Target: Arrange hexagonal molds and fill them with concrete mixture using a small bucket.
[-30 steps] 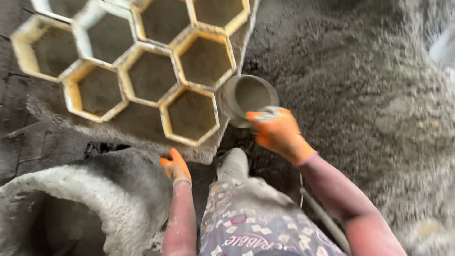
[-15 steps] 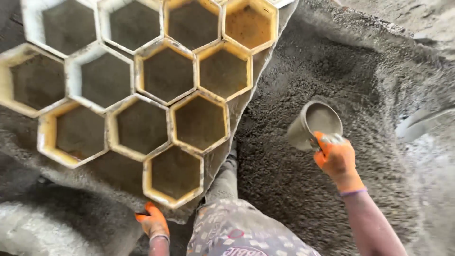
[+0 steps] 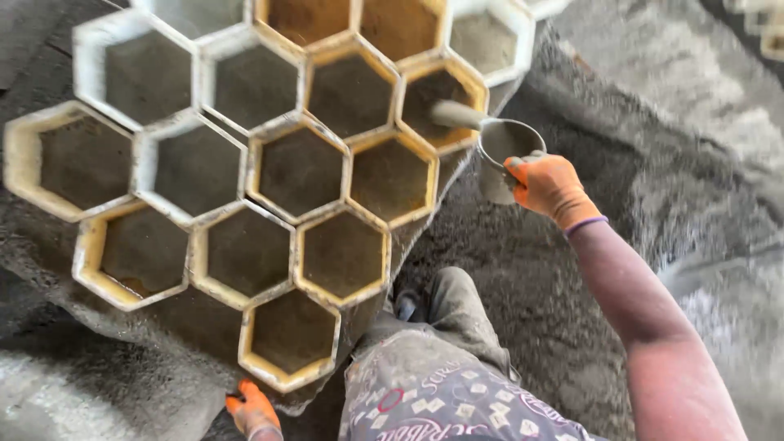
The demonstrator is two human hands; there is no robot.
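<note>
Over yellow hexagonal mould [image 3: 441, 106], tilted metal tin [image 3: 505, 147] in right hand [image 3: 549, 186]

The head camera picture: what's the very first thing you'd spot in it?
The big cluster of six-sided moulds, yellow and white rimmed, fills the left and middle like a honeycomb. At its upper right edge, the right hand in an orange glove tips a small metal can, and grey mix pours into a yellow mould. The left hand, also gloved, rests at the bottom edge beside the lowest mould.

Under you the ground [image 3: 572, 269] is covered in grey cement mix, and a cluster of hexagonal moulds [image 3: 269, 180] lies on it.
</note>
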